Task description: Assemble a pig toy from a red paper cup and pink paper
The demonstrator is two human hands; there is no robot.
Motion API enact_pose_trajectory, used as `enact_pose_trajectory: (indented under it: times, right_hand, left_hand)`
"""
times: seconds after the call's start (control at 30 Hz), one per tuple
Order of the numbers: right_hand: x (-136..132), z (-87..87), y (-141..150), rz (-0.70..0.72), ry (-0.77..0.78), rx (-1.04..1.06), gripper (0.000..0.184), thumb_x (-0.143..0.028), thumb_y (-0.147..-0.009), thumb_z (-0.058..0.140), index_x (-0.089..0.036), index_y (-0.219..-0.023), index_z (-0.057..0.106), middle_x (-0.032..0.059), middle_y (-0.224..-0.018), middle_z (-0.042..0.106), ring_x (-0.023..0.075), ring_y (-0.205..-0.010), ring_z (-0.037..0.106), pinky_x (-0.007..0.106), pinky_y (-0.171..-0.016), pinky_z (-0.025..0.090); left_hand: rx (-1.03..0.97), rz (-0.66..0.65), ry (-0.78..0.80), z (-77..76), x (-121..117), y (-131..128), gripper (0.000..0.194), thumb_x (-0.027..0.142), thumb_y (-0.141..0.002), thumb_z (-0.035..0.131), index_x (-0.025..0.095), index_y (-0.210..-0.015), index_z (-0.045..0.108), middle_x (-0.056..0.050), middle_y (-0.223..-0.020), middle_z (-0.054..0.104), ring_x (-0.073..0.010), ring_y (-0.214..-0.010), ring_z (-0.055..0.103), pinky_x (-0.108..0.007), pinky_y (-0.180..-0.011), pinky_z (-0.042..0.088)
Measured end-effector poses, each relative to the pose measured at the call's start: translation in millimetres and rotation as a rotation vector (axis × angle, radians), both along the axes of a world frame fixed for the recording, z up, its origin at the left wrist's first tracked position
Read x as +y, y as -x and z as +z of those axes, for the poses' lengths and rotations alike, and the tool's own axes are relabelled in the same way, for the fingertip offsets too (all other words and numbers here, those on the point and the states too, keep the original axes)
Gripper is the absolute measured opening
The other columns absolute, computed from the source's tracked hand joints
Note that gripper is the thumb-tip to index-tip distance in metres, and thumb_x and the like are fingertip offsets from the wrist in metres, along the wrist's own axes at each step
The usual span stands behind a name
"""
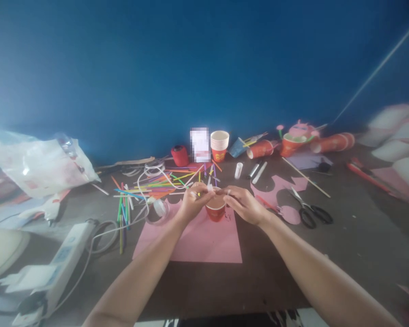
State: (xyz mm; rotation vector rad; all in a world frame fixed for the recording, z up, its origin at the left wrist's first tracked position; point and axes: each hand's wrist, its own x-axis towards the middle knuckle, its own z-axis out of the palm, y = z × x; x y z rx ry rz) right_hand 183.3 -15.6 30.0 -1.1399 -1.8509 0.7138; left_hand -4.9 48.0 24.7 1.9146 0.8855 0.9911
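A red paper cup (215, 214) stands upright between my hands, over a pink paper sheet (204, 247). My left hand (196, 202) is closed in a pinch at the cup's left rim. Something small and whitish shows by its fingertips, too blurred to name. At the cup's right rim, the fingers of my right hand (242, 204) are pressed together, and what they grip is unclear. To the left of my left wrist lies a roll of clear tape (161, 208). Scissors with black handles (310, 213) lie to the right, near a pink paper disc (290, 215).
Several coloured sticks (126, 200) are scattered at left. Behind stand stacked paper cups (219, 146) and a red spool (180, 156). A white power strip (68, 254), its cable and a glue gun (44, 209) occupy the left. Decorated cups (291, 144) stand back right.
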Motion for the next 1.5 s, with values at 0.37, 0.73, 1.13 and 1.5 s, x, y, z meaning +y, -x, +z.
enact_pose_trajectory:
  times: [0.37,0.73,1.13,1.5]
  right_hand:
    - [-4,6.6,3,-0.106,0.185,-0.136,0.01,-0.018,-0.072,0.057,-0.021,-0.072,0.066,-0.0016,-0.075,0.065,0.0128,-0.068,0.06,0.022,-0.062,0.043]
    - [1,-7.2,11,-0.164,0.075,0.009,0.016,-0.02,-0.079,0.054,-0.021,-0.075,0.069,0.0009,-0.077,0.068,0.0154,-0.072,0.063,0.024,-0.067,0.046]
    - [2,-11.7,16,-0.159,0.081,0.166,0.018,-0.025,-0.084,0.053,-0.02,-0.074,0.068,0.0024,-0.084,0.07,0.0188,-0.081,0.065,0.028,-0.073,0.049]
    - [1,-12.7,13,-0.214,0.128,0.12,0.017,-0.025,-0.081,0.055,-0.018,-0.08,0.07,0.0016,-0.077,0.07,0.0151,-0.064,0.063,0.023,-0.057,0.047]
  left_hand:
    - [0.079,-0.128,-0.263,7.6,-11,-6,0.012,0.029,-0.079,0.063,0.019,-0.072,0.065,-0.002,-0.066,0.058,-0.0172,-0.077,0.049,-0.032,-0.075,0.04]
    - [0.082,-0.043,-0.225,5.9,-7,-5,0.015,0.028,-0.077,0.063,0.019,-0.065,0.061,-0.002,-0.064,0.056,-0.0176,-0.077,0.051,-0.031,-0.072,0.042]
    - [0.032,0.024,-0.181,-2.7,-5,-5,0.015,0.028,-0.075,0.065,0.018,-0.065,0.063,-0.002,-0.07,0.055,-0.0162,-0.075,0.052,-0.029,-0.07,0.042]
    - [-0.069,-0.139,0.008,-0.1,-1,4,0.017,0.03,-0.078,0.058,0.016,-0.087,0.065,-0.006,-0.085,0.062,-0.0172,-0.08,0.057,-0.03,-0.075,0.044]
